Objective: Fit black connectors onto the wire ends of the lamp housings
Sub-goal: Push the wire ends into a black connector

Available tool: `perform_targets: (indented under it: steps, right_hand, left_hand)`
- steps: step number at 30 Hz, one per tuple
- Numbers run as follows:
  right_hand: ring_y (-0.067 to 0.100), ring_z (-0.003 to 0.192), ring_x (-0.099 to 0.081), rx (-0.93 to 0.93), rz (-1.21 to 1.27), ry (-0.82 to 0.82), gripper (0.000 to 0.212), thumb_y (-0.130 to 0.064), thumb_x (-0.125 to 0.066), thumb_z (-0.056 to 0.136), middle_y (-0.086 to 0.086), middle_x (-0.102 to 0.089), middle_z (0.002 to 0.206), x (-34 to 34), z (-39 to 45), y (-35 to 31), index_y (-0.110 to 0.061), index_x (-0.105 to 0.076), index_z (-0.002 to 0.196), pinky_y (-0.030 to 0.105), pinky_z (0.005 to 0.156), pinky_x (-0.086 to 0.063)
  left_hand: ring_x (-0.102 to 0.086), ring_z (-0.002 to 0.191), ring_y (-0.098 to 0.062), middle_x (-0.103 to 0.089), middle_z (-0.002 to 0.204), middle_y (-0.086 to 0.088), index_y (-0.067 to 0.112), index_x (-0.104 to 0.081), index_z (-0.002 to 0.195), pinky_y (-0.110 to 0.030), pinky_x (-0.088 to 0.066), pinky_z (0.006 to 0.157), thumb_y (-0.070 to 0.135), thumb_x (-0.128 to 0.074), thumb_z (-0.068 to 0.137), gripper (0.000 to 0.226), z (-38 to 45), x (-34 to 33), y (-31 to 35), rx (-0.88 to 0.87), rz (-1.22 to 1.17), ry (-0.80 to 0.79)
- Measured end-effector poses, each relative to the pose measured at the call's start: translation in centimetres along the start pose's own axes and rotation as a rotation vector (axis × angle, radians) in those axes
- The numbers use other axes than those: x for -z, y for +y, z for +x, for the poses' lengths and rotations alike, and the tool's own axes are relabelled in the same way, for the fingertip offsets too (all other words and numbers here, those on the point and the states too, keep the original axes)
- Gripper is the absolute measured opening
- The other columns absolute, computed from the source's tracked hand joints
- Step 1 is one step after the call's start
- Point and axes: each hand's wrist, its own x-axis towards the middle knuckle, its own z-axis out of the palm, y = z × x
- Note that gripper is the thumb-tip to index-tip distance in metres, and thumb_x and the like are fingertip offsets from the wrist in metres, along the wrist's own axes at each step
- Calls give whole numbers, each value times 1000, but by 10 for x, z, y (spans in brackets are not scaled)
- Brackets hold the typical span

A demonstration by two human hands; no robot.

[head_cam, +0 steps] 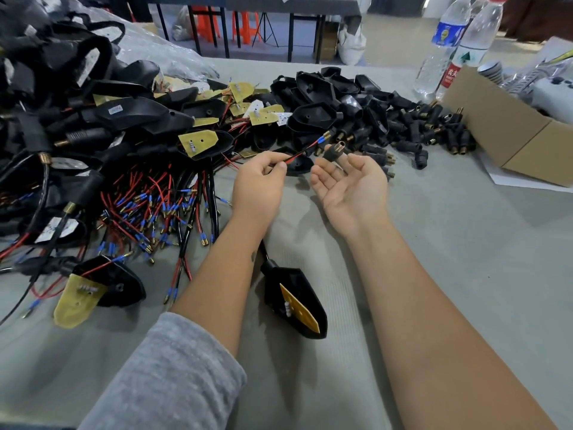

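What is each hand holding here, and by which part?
Left hand pinches the red-black wire pair mid-length; right hand holds a black connector at its fingertips.

A grey-covered work table is seen in a lit workshop. Beyond its far edge, a dark-legged table is set on a pale floor, with orange stools tucked beneath it.
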Motion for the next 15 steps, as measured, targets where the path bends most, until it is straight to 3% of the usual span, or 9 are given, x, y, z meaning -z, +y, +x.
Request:
perform_targets:
  steps: [3, 8, 11, 15]
  right_hand:
    - [18, 64, -62, 57, -33, -1, 14, -3, -44, 96, 9, -64, 70, 0, 3, 1, -2, -56, 88, 24, 62, -56]
    - [11, 53, -60, 133, -144, 63, 15, -16, -51, 102, 5, -61, 64, 1, 8, 5, -7, -56, 91, 21, 54, -53]
    - [8, 49, -55, 146, -176, 57, 15, -21, -51, 102, 0, -57, 58, 0, 10, 6, -11, -60, 96, 20, 52, -51]
    - [11, 62, -57, 144, -206, 80, 20, -31, -54, 100, 2, -57, 69, 0, 11, 5, -16, -64, 91, 23, 64, -54]
  left_hand:
    - [-60, 71, -17, -67, 78, 3, 34, -61, 82, -35, -50, 72, 11, -48, 94, 28, 0, -1, 0, -14, 142, -40]
    - [-58, 70, -18, -66, 77, 0, 31, -61, 91, -45, -51, 71, 17, -45, 95, 21, -8, -5, -1, -211, 314, -136]
    - [-60, 77, -15, -68, 83, 3, 30, -67, 98, -42, -51, 73, 30, -49, 98, 17, -8, -3, -1, -324, 293, -190]
    - [-54, 72, -6, -62, 76, 4, 16, -68, 90, -28, -42, 67, 19, -54, 96, 15, -5, -2, -3, -362, 284, -141]
